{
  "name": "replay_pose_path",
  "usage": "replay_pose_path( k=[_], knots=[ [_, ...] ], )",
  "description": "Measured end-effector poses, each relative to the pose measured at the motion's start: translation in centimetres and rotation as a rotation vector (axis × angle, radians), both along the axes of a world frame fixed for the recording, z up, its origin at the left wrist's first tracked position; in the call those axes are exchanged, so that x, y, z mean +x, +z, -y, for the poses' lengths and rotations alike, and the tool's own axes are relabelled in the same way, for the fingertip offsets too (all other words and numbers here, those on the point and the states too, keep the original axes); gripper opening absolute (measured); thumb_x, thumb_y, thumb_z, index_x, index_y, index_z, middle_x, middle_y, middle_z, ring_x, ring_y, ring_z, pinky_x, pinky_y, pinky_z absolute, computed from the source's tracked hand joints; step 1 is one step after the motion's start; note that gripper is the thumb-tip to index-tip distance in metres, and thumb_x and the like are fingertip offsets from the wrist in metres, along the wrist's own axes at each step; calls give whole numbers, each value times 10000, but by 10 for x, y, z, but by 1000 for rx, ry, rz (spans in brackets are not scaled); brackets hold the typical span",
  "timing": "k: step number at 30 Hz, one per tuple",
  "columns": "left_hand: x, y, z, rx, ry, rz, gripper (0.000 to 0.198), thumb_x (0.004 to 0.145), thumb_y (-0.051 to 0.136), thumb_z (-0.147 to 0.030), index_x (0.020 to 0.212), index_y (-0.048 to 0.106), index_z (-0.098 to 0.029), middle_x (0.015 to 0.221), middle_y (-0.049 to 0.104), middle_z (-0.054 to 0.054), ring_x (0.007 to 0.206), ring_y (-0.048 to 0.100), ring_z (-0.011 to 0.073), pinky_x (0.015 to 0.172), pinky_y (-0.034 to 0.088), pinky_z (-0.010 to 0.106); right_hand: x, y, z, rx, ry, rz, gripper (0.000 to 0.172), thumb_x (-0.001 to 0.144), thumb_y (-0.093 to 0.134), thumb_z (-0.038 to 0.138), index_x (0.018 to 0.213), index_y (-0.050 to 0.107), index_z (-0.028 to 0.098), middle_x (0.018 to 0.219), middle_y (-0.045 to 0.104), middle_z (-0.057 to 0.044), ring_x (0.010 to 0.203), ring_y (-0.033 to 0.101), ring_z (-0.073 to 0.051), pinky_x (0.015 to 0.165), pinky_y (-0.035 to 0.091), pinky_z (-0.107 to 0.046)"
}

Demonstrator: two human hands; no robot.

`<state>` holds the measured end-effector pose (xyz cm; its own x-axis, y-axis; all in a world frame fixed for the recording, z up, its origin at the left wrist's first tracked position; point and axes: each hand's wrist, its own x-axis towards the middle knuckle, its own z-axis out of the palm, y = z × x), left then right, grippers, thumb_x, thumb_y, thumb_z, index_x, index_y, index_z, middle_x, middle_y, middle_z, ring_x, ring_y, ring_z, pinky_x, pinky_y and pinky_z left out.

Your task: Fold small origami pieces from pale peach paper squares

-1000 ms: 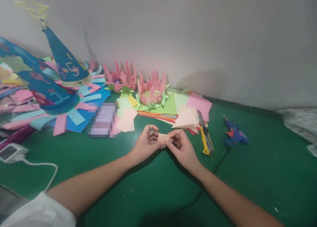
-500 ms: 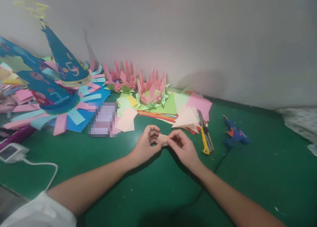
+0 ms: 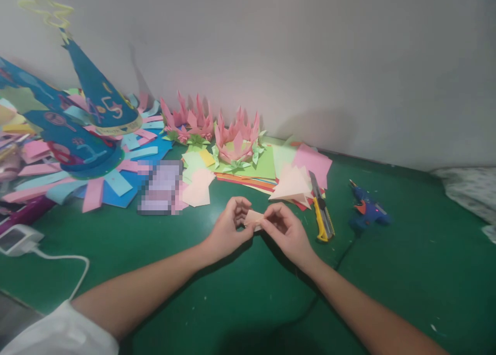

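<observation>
A small folded peach paper piece [image 3: 253, 218] is pinched between both my hands, just above the green table [image 3: 406, 272]. My left hand [image 3: 228, 228] grips its left end with curled fingers. Closed on its right end is my right hand [image 3: 287, 231], thumb and fingers pressed together. Much of the paper is hidden by my fingers.
Behind my hands lie a stack of coloured paper sheets [image 3: 267, 169], peach paper triangles [image 3: 292, 184], two pink paper lotus flowers [image 3: 236, 138] and a yellow utility knife [image 3: 321, 215]. A blue glue gun [image 3: 366, 210] lies right; blue paper cones [image 3: 96, 94] and a white charger [image 3: 17, 238] left.
My fingers have closed further over the peach paper, so less of it shows. Both hands stay in the same place.
</observation>
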<state>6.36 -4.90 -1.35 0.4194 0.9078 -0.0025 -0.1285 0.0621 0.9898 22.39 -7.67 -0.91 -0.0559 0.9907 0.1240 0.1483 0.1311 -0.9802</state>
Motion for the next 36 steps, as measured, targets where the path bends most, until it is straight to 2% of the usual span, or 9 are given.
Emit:
replay_pose_path(
  k=[5, 12, 21, 25, 28, 31, 36],
  knots=[
    [-1, 0, -1, -24, -20, 3, 371, 725, 670, -243, 975, 401, -188, 812, 468, -17, 723, 502, 78, 635, 416, 199, -1, -2, 1, 12, -38, 62, 125, 804, 584, 280, 795, 482, 208, 711, 463, 20, 623, 485, -122, 571, 432, -239],
    [-1, 2, -2, -110, -41, 6, 430, 700, 702, -283, 981, 391, -188, 779, 487, -42, 621, 500, 47, 579, 413, 186, -4, -4, 3, 0, -38, 17, 192, 799, 583, 257, 747, 402, 216, 688, 399, 45, 589, 430, -100, 542, 388, -213],
    [-1, 7, -4, -300, -28, 161, 517, 622, 768, -318, 922, 364, -197, 680, 583, -51, 574, 545, 59, 552, 401, 183, -1, 1, 0, -96, -13, -117, 244, 745, 677, 346, 863, 506, 219, 737, 495, 26, 649, 525, -111, 609, 459, -228],
    [-2, 5, -4, -272, -32, 210, 485, 643, 762, -292, 910, 369, -196, 698, 597, -50, 603, 571, 60, 616, 437, 199, 0, 1, 0, -118, -11, -60, 237, 746, 665, 403, 801, 575, 191, 699, 557, 5, 629, 541, -127, 591, 467, -244],
    [-2, 5, -3, -217, -37, 216, 442, 674, 742, -274, 903, 373, -196, 761, 602, -40, 663, 601, 69, 681, 462, 224, 0, 1, 2, -55, -22, -23, 222, 750, 663, 387, 711, 576, 186, 678, 576, -5, 630, 548, -136, 603, 473, -257],
    [-2, 6, -1, -162, -51, 177, 390, 709, 713, -258, 900, 380, -192, 782, 595, -36, 674, 605, 67, 674, 459, 216, 0, 2, 2, 13, -10, -51, 211, 747, 671, 354, 673, 555, 194, 681, 571, -7, 654, 559, -145, 631, 484, -272],
    [-3, 5, -2, -180, -67, 201, 392, 711, 713, -243, 907, 377, -195, 793, 613, -28, 687, 621, 77, 672, 464, 217, 3, 5, 2, 18, 55, -76, 155, 779, 639, 327, 723, 580, 196, 714, 578, -13, 685, 569, -148, 656, 486, -278]
  ],
)
